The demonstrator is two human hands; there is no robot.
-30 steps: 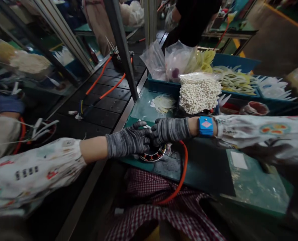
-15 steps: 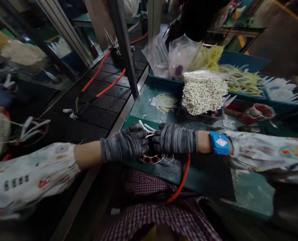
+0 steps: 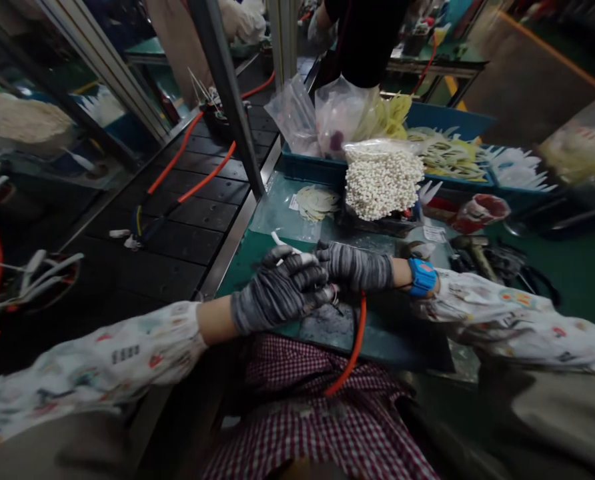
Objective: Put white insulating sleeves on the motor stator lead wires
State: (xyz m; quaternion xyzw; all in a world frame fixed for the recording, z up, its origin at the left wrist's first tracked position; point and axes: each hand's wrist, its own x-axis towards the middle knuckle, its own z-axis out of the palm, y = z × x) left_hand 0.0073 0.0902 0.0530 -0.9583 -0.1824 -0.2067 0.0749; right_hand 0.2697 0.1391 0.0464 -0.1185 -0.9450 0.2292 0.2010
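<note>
My left hand [image 3: 280, 290], in a grey striped knit glove, lies over a motor stator, fingers curled round it. The glove covers nearly all of the stator; only a bit of its edge [image 3: 334, 293] shows beside the fingertips. White sleeved leads [image 3: 277, 239] stick up behind my left fingers. My right hand [image 3: 356, 265], gloved alike, is closed against the stator's far right side, touching my left fingers. What its fingertips grip is hidden. An orange sleeved cable [image 3: 360, 340] runs from beneath my right hand toward my lap.
A bag of white beads [image 3: 383, 180] leans on blue bins [image 3: 312, 167] of plastic strips. A flat bag of pale strips [image 3: 317, 202] lies ahead. Left is a dark slatted conveyor [image 3: 187, 233] carrying orange cables, beside a metal post [image 3: 232, 100]. Tools [image 3: 477, 257] lie at right.
My left hand has moved right and over the top of the stator, covering its ring and most of the white leads. My right hand has stayed close by. The view has shifted.
</note>
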